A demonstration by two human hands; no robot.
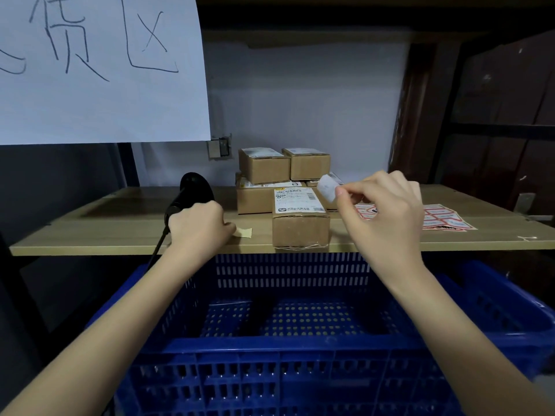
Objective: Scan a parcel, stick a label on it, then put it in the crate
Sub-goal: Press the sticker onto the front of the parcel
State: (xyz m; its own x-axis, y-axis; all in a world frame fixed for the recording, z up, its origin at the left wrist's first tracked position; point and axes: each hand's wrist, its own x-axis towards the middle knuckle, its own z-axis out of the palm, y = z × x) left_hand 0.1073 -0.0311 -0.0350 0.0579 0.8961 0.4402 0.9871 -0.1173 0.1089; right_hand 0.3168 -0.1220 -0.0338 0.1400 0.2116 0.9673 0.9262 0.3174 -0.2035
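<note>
A: Two hands work above the blue crate (288, 265). Just behind the crate, on the shelf (90, 235), stands the parcel (300, 225).

B: What do the fingers do?

A: Left of the parcel, the left hand (199, 225) is closed around the black scanner (193, 190). Right of the parcel and above it, the right hand (387, 205) pinches a small white label (327, 187) between thumb and fingertips.

B: How will the parcel handle?

A: I judge it light and stiff, a small cardboard box; take it by the two side faces. The label is thin and will curl.

B: Any writing?

A: Its shipping label is too blurred to read. Behind it are more boxes (264, 166); far left hangs a paper sign (99, 70) with handwritten characters.
</note>
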